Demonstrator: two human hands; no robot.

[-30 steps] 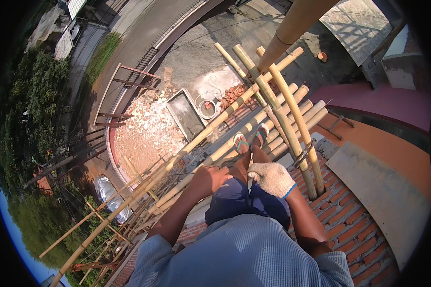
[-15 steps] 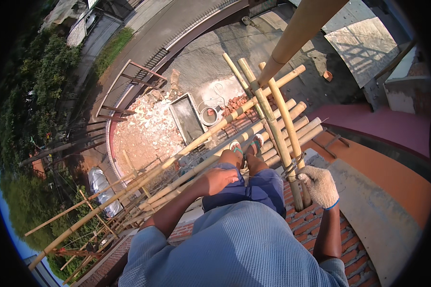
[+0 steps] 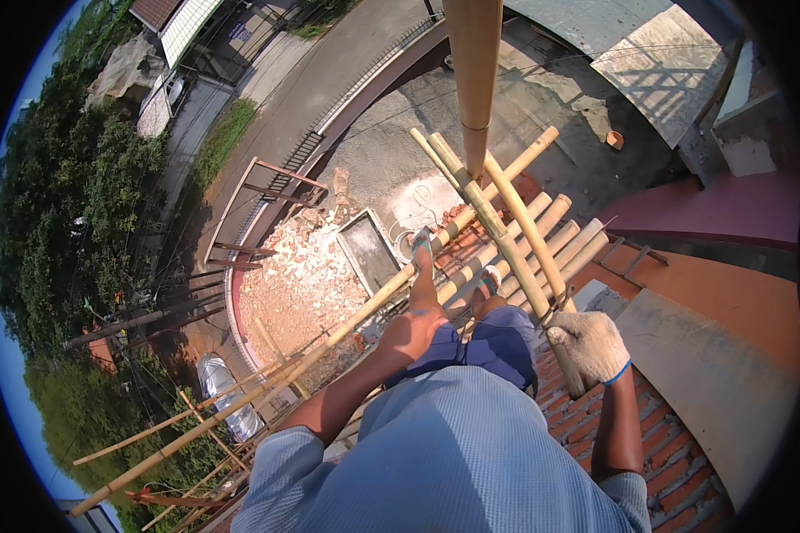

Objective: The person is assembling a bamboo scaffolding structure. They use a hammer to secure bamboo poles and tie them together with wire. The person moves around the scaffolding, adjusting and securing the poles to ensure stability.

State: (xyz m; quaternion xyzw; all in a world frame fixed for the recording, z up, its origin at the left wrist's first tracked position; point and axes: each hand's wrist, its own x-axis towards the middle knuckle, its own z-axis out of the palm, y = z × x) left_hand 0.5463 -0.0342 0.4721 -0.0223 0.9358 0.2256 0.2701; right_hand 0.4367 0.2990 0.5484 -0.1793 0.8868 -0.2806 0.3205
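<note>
I sit high up on a bamboo scaffold, my legs in blue shorts (image 3: 498, 342) stretched along the poles and my sandalled feet (image 3: 422, 240) resting on them. My right hand (image 3: 591, 345), in a white glove with a blue cuff, is closed around the lower end of a slanting bamboo pole (image 3: 507, 258) beside my right thigh. My bare left hand (image 3: 409, 333) rests on my left knee, its fingers hidden. A long bamboo pole (image 3: 329, 342) runs diagonally under my left leg.
A thick upright bamboo pole (image 3: 474, 62) rises just ahead. A red brick wall top (image 3: 676, 462) and a grey slab (image 3: 711, 382) lie to my right. Far below are a rubble pile (image 3: 298, 284), a grey mixing tray (image 3: 369, 253) and a road.
My gloved right hand has moved from in front of my lap out to the right and onto the pole's lower end. My left hand stays on the knee.
</note>
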